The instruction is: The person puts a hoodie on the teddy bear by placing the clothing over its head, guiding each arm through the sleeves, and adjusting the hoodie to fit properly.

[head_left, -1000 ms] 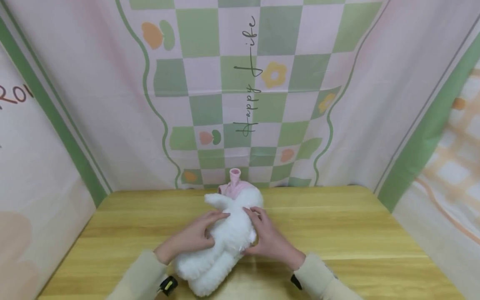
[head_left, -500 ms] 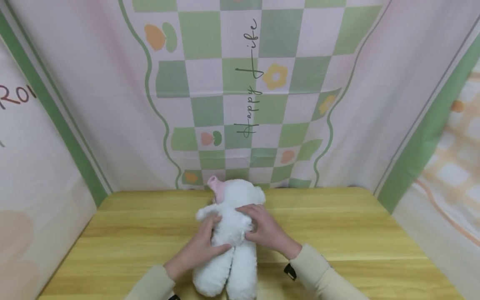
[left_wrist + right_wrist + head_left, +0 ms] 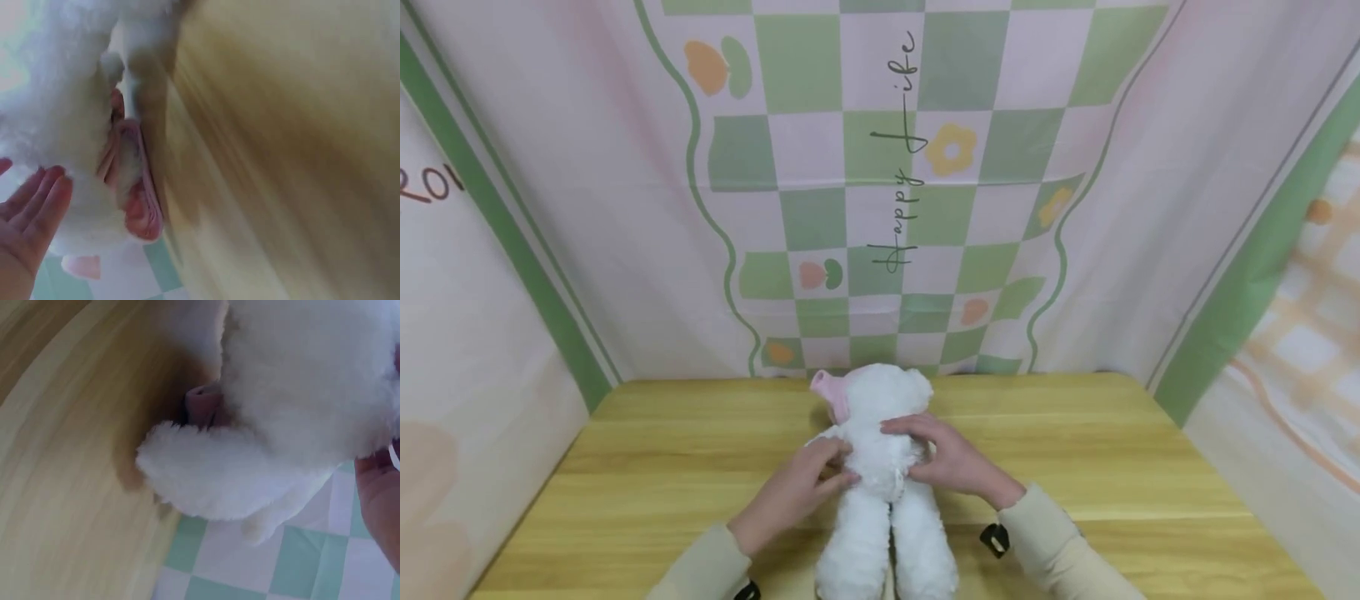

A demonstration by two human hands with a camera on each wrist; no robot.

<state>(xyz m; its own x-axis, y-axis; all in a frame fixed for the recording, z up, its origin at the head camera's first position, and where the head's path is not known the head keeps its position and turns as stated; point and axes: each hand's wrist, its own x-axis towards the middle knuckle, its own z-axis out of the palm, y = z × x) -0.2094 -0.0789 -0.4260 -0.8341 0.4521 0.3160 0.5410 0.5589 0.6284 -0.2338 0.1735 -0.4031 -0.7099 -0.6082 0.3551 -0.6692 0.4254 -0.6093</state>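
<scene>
A white plush toy (image 3: 872, 467) lies on the table in the head view, legs toward the near edge, with a pink part (image 3: 835, 396) that ends in a tube shape at the left of its head. My left hand (image 3: 793, 496) touches the toy's left side; in the left wrist view its fingers (image 3: 44, 203) lie nearly straight against the white fur (image 3: 69, 119). My right hand (image 3: 958, 458) grips the right side of the body, fingers on the upper back and thumb lower down. Fur partly hides its fingertips in the right wrist view.
The wooden table (image 3: 1075, 450) extends to both sides of the toy. Behind it hangs a green and white checked cloth (image 3: 880, 217), with pale curtains at left and right. Dark straps show at both wrists.
The toy has turned from a slant to nearly straight, its legs swinging right and its pink part moving left. Both hands have shifted along its body, staying at its sides.
</scene>
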